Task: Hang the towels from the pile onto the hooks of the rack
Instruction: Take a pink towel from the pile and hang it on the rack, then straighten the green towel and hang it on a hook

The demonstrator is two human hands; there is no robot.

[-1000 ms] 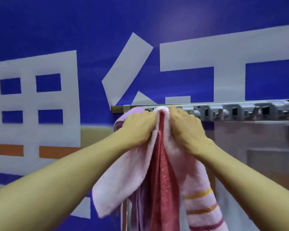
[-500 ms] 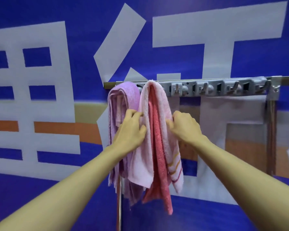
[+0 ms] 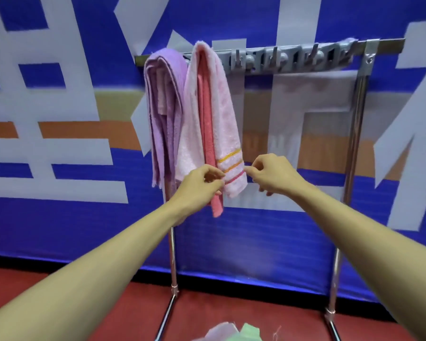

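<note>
Pink towel (image 3: 221, 114), with a coral strip folded down its middle, hangs from the second hook of the rack (image 3: 357, 143), just beside the purple towel (image 3: 165, 107) on the first hook. The left hand (image 3: 199, 185) pinches the pink towel's lower edge by the striped end, fingers curled round the cloth. The right hand (image 3: 273, 173) has its fingers curled, with thumb and forefinger at the towel's right corner; whether it grips the cloth or only touches it I cannot tell. The step looks like evening out the hang. It is best done with a gentle downward tug on both corners together, so the fold sits firm on its hook and does not slide off. Free hooks (image 3: 278, 61) wait to the right, and the pile (image 3: 231, 332) lies below, at the foot of the rack.
</note>
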